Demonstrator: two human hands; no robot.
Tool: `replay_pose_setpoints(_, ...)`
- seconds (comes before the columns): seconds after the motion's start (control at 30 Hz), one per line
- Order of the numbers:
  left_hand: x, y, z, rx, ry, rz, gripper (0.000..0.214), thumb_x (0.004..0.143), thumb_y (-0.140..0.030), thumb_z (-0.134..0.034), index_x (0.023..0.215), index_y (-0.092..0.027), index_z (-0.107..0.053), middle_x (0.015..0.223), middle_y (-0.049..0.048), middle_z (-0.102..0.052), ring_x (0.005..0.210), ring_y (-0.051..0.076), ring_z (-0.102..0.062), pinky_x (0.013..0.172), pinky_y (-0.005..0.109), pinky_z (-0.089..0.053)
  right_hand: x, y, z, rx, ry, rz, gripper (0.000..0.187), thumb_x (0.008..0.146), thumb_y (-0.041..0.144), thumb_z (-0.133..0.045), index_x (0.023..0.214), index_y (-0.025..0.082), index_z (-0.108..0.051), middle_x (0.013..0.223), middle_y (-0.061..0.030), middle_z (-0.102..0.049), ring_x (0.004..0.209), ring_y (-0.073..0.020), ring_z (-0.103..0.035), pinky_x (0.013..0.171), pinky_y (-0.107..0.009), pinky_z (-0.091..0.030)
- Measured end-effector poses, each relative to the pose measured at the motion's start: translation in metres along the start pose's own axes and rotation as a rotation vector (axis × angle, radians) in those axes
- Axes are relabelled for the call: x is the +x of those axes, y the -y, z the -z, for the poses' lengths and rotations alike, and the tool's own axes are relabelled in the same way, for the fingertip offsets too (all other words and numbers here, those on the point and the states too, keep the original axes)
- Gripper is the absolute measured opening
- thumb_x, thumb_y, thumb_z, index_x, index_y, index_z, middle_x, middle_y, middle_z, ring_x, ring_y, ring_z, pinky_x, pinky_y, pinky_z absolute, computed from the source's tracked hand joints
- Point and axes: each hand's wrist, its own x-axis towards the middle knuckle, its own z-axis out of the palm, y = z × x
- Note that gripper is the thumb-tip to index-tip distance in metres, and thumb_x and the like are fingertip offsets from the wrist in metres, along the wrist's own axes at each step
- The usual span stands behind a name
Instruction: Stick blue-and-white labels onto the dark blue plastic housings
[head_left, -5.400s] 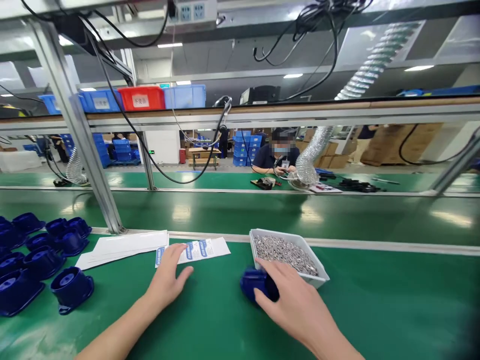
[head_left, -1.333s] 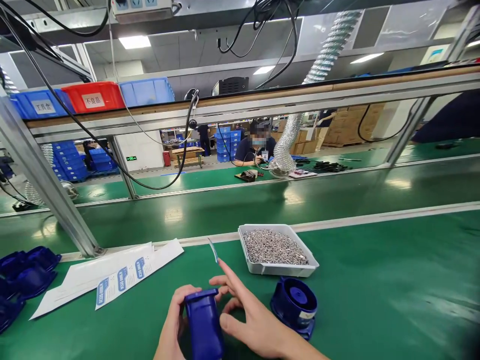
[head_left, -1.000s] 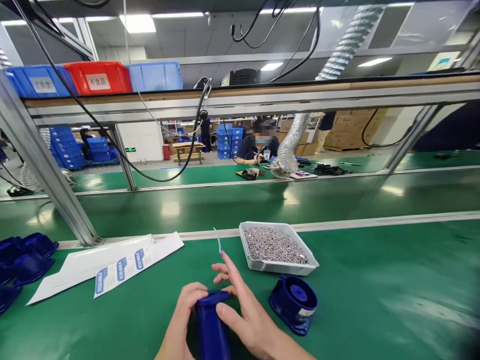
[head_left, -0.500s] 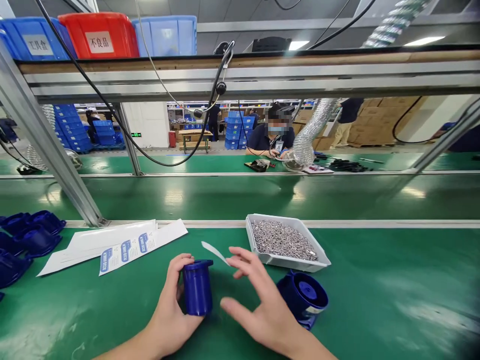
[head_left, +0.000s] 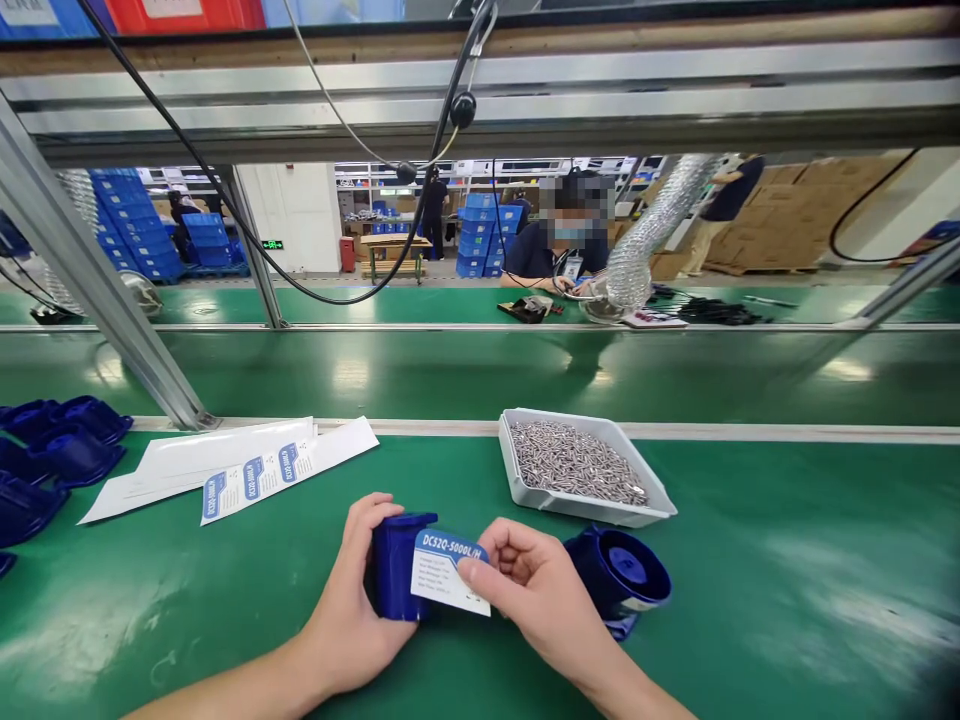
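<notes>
My left hand [head_left: 352, 600] wraps around a dark blue plastic housing [head_left: 396, 570], a cylinder with a rim at its top, held upright above the green bench. Between thumb and fingers, my right hand [head_left: 536, 590] pinches a blue and white sticker label [head_left: 448, 572] printed "DC52Q-5000L/H". The label lies in front of the housing's right side; whether its left edge touches the surface I cannot tell. Behind my right hand stands another blue housing [head_left: 622, 575], partly hidden, with a round opening facing up.
A white tray [head_left: 652, 515] full of small metal screws stands beyond my right hand. Label sheets [head_left: 255, 480] lie at the left, near several blue plastic parts [head_left: 75, 460]. A metal post [head_left: 124, 280] rises at the left. Across the benches sits a co-worker [head_left: 559, 255].
My right hand has turned and closed its fingers on the label, bringing its printed face toward me and against or near the housing. The camera has tilted down slightly.
</notes>
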Motion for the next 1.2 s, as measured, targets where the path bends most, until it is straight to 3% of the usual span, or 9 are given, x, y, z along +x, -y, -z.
replay_pose_setpoints(0.17, 0.0, -0.002, 0.001, -0.01, 0.03, -0.035, 0.083, 0.074, -0.005, -0.07, 0.144, -0.038, -0.039, 0.152, 0.0096, -0.03, 0.141, 0.034, -0.045, 0.113, 0.056, -0.043, -0.001, -0.004, -0.001, -0.056, 0.03, -0.059, 0.057, 0.075, 0.062, -0.082, 0.074, 0.015, -0.05, 0.066, -0.0033, -0.054, 0.06, -0.0119, -0.046, 0.057, -0.025, -0.036)
replay_pose_setpoints(0.27, 0.0, -0.002, 0.001, -0.007, 0.042, -0.042, 0.085, 0.073, -0.004, -0.071, 0.145, -0.038, -0.039, 0.15, 0.0088, -0.033, 0.14, 0.032, -0.044, 0.115, 0.053, -0.042, -0.001, -0.006, -0.001, -0.089, 0.049, -0.08, 0.058, 0.076, 0.065, -0.079, 0.074, 0.016, -0.05, 0.067, -0.0045, -0.056, 0.061, -0.0127, -0.046, 0.058, -0.026, -0.036)
replay_pose_setpoints(0.4, 0.0, -0.002, 0.001, -0.01, 0.06, -0.041, 0.083, 0.074, -0.004, -0.072, 0.145, -0.034, -0.041, 0.144, 0.0094, -0.038, 0.131, 0.028, -0.05, 0.112, 0.047, -0.045, -0.002, -0.005, -0.003, -0.137, 0.06, -0.088, 0.054, 0.077, 0.063, -0.077, 0.075, 0.015, -0.053, 0.067, -0.0052, -0.058, 0.061, -0.0132, -0.047, 0.058, -0.026, -0.037)
replay_pose_setpoints(0.9, 0.004, -0.007, 0.003, 0.013, 0.077, -0.031, 0.085, 0.071, -0.002, -0.069, 0.143, -0.036, -0.042, 0.139, 0.0064, -0.041, 0.13, 0.025, -0.049, 0.112, 0.043, -0.044, -0.005, 0.004, -0.008, -0.248, 0.044, -0.038, 0.04, 0.077, 0.051, -0.073, 0.07, 0.015, -0.056, 0.061, -0.0053, -0.058, 0.056, -0.0124, -0.046, 0.054, -0.025, -0.036)
replay_pose_setpoints(1.2, 0.004, -0.007, 0.002, 0.031, 0.07, -0.061, 0.081, 0.074, -0.004, -0.07, 0.145, -0.032, -0.042, 0.139, 0.009, -0.042, 0.131, 0.025, -0.049, 0.112, 0.041, -0.044, -0.008, -0.009, -0.001, -0.249, 0.079, -0.024, 0.041, 0.088, 0.05, -0.073, 0.075, 0.015, -0.056, 0.066, -0.0041, -0.061, 0.059, -0.0115, -0.049, 0.056, -0.024, -0.038)
